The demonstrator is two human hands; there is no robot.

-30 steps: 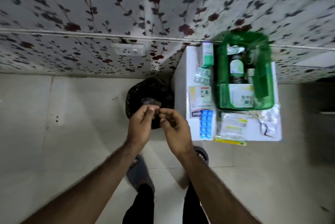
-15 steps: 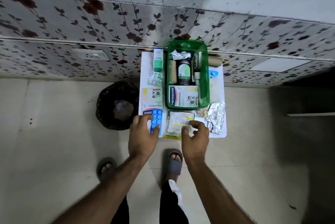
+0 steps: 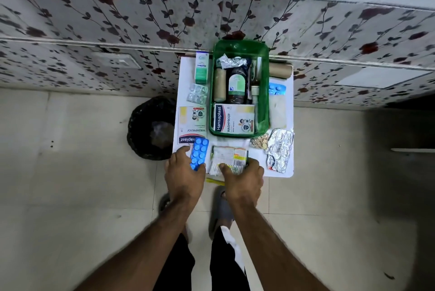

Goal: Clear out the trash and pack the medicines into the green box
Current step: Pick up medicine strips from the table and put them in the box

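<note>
The green box (image 3: pixel 265 92) stands at the back of a small white table (image 3: pixel 288 173) and holds a Hansaplast carton (image 3: pixel 234 119), a dark bottle (image 3: pixel 236 88), a beige roll and crumpled foil. My left hand (image 3: pixel 182 176) grips a blue tablet strip (image 3: pixel 199 154) at the table's front left. My right hand (image 3: pixel 244 178) is closed on a clear packet of sachets (image 3: pixel 229 160) at the front edge. A black-lined trash bin (image 3: pixel 150 128) sits on the floor left of the table.
On the table lie a second Hansaplast carton (image 3: pixel 191 124), a green-white carton (image 3: pixel 201 68), a clear blister (image 3: pixel 197 94), silver foil strips (image 3: pixel 280 149), small yellow tablets (image 3: pixel 259 142), a blue strip (image 3: pixel 276 89) and a cardboard roll (image 3: pixel 280 70). Floral wall behind.
A second ago both hands were together over the trash bin. They moved right to the table's front edge; the left took up the blue strip, the right closed on the sachet packet.
</note>
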